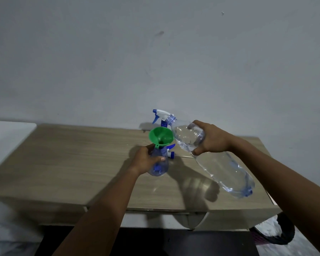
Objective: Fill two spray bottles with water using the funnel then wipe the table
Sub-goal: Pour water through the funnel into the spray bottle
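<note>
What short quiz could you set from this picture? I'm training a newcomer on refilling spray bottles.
1. True or false: the green funnel sits in the neck of the spray bottle that the left hand holds.
2. Which does the right hand grip? A) a cloth B) the large water bottle C) a sponge
3. Fill in: the loose spray head lies on the ___.
Key: 1 true; 2 B; 3 table.
</note>
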`<act>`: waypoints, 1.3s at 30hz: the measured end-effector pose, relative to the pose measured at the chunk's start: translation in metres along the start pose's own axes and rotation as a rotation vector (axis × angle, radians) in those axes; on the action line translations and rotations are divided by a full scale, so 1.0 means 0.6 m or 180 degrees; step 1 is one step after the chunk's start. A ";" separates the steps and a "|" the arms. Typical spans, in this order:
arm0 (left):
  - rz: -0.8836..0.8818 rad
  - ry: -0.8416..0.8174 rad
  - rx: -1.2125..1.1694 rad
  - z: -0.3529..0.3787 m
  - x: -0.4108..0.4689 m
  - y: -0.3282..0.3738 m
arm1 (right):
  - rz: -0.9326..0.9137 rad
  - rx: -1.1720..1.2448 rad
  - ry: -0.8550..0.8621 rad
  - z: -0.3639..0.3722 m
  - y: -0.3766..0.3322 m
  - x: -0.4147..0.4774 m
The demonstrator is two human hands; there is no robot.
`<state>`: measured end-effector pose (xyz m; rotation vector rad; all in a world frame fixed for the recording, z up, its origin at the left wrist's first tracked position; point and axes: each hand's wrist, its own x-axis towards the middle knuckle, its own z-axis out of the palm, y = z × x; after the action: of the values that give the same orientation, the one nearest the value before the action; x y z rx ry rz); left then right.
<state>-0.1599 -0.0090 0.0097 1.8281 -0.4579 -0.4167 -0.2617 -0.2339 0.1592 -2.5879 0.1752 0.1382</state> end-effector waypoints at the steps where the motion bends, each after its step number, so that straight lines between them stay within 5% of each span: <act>1: 0.0001 -0.0005 -0.0010 0.000 -0.001 0.001 | -0.0006 -0.0052 -0.0033 -0.002 -0.001 0.001; 21: -0.0052 0.0003 -0.0028 0.000 0.004 -0.009 | 0.0338 -0.0520 -0.0716 -0.021 -0.011 -0.011; 39: -0.0024 -0.0043 -0.0084 0.001 0.004 -0.004 | 0.0335 -0.0570 -0.0787 -0.024 -0.009 -0.016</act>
<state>-0.1579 -0.0099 0.0072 1.8029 -0.4530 -0.4386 -0.2694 -0.2359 0.1754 -2.7095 0.2165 0.5313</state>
